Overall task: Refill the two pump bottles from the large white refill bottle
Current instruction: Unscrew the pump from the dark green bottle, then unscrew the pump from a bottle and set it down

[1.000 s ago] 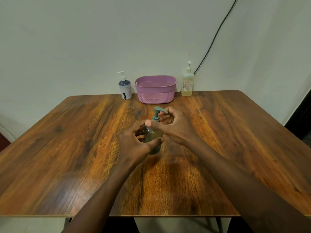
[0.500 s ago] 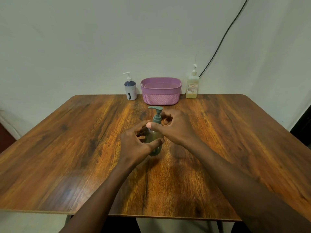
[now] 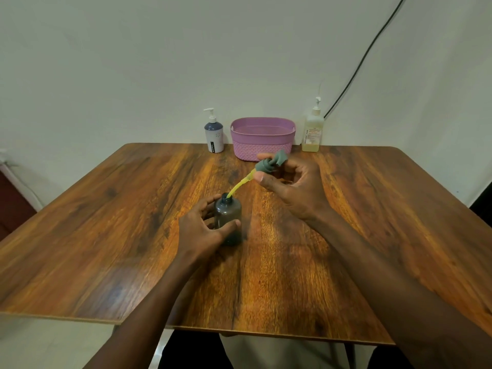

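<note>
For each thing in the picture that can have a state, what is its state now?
Green pump bottle: upright on the table, uncapped, gripped by the left hand.
Pump head: lifted out in the right hand, yellow tube tip at the neck.
White and blue pump bottle: upright, capped.
Yellowish pump bottle: upright, capped.
Purple basket: upright, contents not visible.

Worktop (image 3: 106, 235): wood-grain, smooth, faint sheen. Grey bottle (image 3: 228, 219): translucent smoky plastic. Pump head (image 3: 271, 163): matt grey-green plastic. Basket (image 3: 262, 150): purple plastic, woven-textured lower wall.
</note>
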Demonstrator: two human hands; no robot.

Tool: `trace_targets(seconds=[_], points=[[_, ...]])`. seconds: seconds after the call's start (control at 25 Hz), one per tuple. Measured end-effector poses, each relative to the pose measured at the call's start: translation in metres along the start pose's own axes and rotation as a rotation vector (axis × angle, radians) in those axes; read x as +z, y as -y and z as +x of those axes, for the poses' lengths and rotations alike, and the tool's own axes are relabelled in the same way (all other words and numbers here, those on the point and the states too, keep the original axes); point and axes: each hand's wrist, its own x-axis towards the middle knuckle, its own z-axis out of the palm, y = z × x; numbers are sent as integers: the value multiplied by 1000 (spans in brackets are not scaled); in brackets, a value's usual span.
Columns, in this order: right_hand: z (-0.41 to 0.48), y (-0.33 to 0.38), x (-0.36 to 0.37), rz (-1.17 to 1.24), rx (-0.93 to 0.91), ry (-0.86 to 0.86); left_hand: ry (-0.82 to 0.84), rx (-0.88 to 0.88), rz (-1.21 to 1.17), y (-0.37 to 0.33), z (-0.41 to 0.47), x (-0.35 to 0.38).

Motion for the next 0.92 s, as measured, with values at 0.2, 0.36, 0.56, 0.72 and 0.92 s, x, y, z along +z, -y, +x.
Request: trace_targets(seconds=[0.2,0.36,0.56,0.72,0.92], points=[[-5,-4,-1,159,-18,-37,-14,-6,-7,6,0,-7],[-10,-17,-2,-104,-69,26,-9,3,-28,7,-4,-10],[-27,-56,3,-477,-194,308,28,18,-27,7,-4,-13],[-42,-69,9,-814,-205,608,36,1,-19,8,-7,-12],[-44,-66,16,-1050,-227,748,61,-10,-24,7,-11,-12]])
